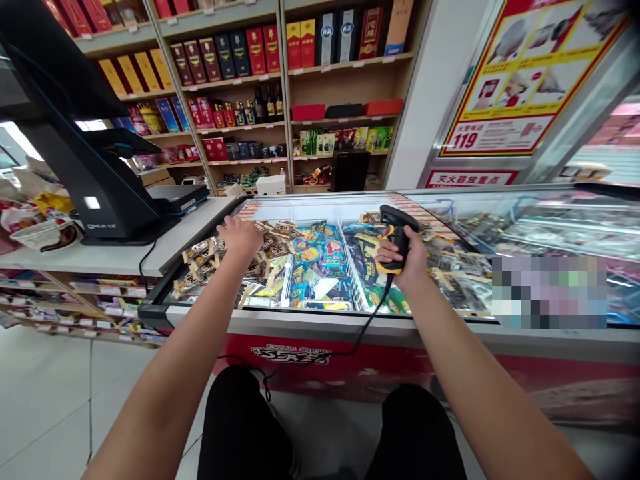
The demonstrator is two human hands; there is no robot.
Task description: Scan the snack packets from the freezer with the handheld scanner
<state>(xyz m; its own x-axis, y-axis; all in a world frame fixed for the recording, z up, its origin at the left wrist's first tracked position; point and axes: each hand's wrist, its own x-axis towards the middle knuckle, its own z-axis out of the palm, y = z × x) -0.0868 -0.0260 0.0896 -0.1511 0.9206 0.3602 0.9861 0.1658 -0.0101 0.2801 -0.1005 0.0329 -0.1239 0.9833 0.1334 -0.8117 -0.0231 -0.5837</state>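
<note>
My right hand [406, 257] is wrapped round the handle of a black and yellow barcode scanner [397, 230], whose cord hangs down over the freezer's front. Over the left part of the chest freezer [320, 320], my left hand [240, 237] lies on brown and black ice cream packets [265, 253], fingers spread. Blue packets [313, 250] fill the middle compartment between white wire dividers [353, 267]. Dark and green packets [370, 267] lie under and around the scanner. Whether a packet touches my left palm is hidden.
On the counter [170, 250] at the left stand a black checkout terminal [100, 160] and a white bowl [47, 233]. Behind the freezer are shelves [240, 80] of boxes and bottles. The cord [345, 352] loops before my knees.
</note>
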